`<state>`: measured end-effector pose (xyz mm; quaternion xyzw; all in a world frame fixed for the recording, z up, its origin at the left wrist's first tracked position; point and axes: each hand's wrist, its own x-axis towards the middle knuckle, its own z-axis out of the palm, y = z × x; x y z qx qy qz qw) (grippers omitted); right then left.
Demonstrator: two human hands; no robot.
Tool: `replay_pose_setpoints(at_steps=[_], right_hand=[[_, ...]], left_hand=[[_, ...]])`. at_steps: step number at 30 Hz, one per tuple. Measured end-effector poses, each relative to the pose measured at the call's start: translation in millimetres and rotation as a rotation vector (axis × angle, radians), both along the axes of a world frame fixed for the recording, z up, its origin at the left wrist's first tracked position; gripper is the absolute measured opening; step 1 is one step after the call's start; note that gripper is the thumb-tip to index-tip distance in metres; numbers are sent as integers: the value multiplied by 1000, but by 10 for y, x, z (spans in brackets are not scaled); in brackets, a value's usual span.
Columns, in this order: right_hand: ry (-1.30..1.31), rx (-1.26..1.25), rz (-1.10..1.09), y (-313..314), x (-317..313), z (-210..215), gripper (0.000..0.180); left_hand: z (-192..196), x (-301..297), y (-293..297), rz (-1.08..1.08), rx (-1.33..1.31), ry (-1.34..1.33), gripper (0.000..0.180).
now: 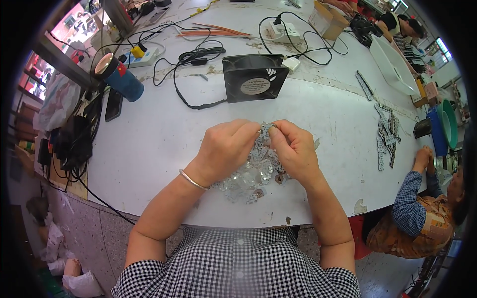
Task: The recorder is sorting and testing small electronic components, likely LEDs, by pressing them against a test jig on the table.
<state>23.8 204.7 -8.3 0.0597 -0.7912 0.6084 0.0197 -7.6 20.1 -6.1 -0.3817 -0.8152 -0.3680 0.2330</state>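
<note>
My left hand [226,149] and my right hand [294,149] meet above the near edge of a white table [154,144]. Both pinch one small clear plastic part [266,130] between their fingertips. Beneath the hands lies a pile of clear plastic parts [248,179] with a few small brown round pieces among them. A silver bangle [193,181] circles my left wrist.
A black square fan [254,77] stands behind the hands, its cable trailing left. A blue cylinder bottle [121,77], power strips and cables lie at the back left. Grey part strips [386,139] rest at the right, near a seated person in a plaid sleeve [410,198]. A white tray [395,64] sits far right.
</note>
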Motion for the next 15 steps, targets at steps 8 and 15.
replay_pose_setpoints(at_steps=[8,15], right_hand=[[-37,-70,3,3,28,58,17],[-45,-30,18,34,49,133,16]], left_hand=[[-15,48,4,-27,3,15,17],[81,122,30,45,121,-238,18]])
